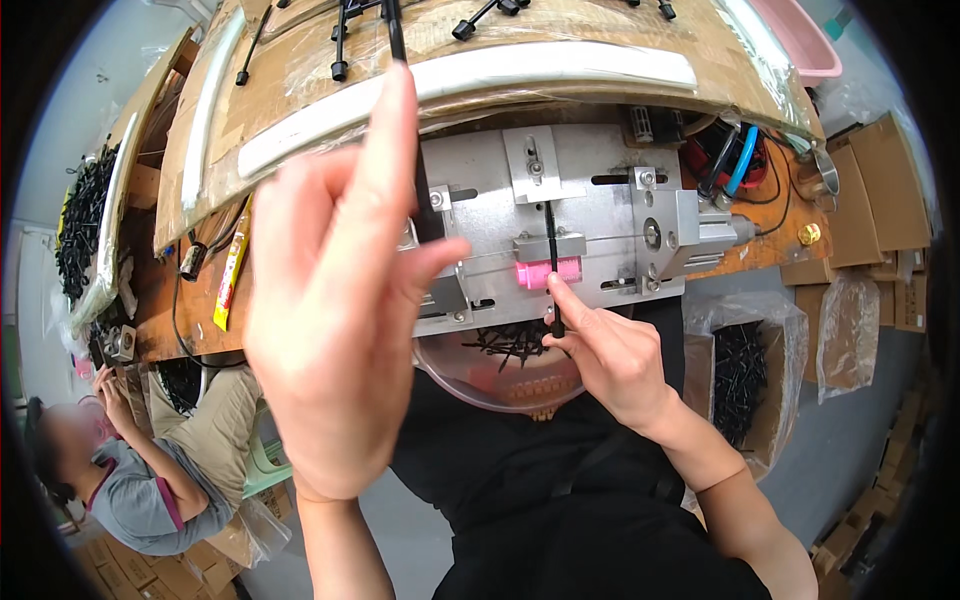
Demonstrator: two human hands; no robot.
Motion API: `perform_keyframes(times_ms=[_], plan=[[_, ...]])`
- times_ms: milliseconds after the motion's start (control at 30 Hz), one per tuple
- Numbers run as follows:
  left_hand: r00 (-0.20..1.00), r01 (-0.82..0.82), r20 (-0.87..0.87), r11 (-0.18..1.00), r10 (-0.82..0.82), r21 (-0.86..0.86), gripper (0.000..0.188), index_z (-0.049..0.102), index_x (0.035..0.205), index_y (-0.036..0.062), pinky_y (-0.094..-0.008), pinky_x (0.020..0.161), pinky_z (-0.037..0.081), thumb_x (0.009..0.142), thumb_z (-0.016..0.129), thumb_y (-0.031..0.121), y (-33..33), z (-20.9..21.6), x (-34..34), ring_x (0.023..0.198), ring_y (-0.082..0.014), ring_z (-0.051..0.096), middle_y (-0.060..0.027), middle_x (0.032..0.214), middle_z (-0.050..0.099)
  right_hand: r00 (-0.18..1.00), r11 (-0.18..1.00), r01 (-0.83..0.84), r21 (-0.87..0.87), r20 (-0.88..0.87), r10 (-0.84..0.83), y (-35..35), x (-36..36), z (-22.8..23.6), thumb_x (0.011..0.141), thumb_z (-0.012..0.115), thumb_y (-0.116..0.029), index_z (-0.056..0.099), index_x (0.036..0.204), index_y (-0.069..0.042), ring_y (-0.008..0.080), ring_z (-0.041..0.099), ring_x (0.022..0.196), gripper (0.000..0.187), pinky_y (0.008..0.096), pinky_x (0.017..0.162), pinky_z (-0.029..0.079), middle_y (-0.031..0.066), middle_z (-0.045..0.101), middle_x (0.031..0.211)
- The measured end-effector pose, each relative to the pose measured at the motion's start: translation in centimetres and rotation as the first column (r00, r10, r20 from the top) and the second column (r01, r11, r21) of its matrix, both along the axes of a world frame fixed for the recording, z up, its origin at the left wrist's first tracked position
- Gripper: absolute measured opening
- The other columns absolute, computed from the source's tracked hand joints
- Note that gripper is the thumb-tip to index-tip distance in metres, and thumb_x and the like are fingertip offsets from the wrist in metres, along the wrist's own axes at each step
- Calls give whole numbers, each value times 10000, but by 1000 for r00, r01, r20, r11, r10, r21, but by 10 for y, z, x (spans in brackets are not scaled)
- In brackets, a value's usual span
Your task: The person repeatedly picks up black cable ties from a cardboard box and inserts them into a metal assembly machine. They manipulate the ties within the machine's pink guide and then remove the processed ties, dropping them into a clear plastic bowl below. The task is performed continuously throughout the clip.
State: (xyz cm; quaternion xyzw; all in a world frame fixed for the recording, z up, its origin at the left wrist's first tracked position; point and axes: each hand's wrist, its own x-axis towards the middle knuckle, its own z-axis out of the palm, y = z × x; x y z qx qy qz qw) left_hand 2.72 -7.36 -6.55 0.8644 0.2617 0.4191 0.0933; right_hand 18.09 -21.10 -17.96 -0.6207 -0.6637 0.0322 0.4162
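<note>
My left hand [335, 290] is raised close to the camera and slightly blurred, its index finger stretched along a black rod [421, 185] held beside the thumb; the palm side hides part of the grip. At the metal fixture [600, 220], my right hand [620, 360] pinches the lower end of another thin black rod [552, 235]. That rod stands lengthwise across a pink block [535, 274] and a small metal clamp bar [570, 243]. My right index fingertip presses on it at the pink block.
Cardboard covers a raised shelf [570, 105] with white foam strips and several knobbed black rods. Below the fixture sits a clear bowl [470, 385] of black parts; a lined box [780, 400] of them stands right. Another person [150, 480] sits at left. A yellow packet [231, 280] lies on the bench.
</note>
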Motion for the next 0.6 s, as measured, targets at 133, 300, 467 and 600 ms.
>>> perform_keyframes(times_ms=[133,300,467,600], plan=[[989,39,-137,994,-52,-98,843,525,1405,26,-308,720,482,604,744,-120,-33,-27,-5,850,-209,525,-76,991,557,1000,999,3,-50,14,-2,-4,4,13,732,777,-15,544,1343,27,216,651,688,655,329,591,515,108,668,860],[921,6,-389,999,-19,-36,597,502,1355,-71,-317,727,467,788,630,64,-84,-77,8,836,-221,539,-97,972,531,982,981,142,-134,-104,-156,-23,18,41,745,799,-42,608,1286,0,185,651,675,575,302,573,521,111,705,978],[885,-31,-466,997,-7,-74,653,435,1401,-79,-311,746,468,775,598,7,-90,-91,24,836,-214,527,-95,970,524,927,965,237,-113,-272,-259,-30,29,40,823,739,8,614,1296,-17,54,489,545,490,204,490,403,78,704,892],[896,-25,-445,997,-9,-70,673,407,1414,-89,-312,777,472,776,601,5,-81,-90,29,850,-221,525,-103,971,522,914,971,225,-76,-328,-238,-29,28,42,862,713,-3,610,1296,-4,36,482,562,446,187,492,385,75,707,900]])
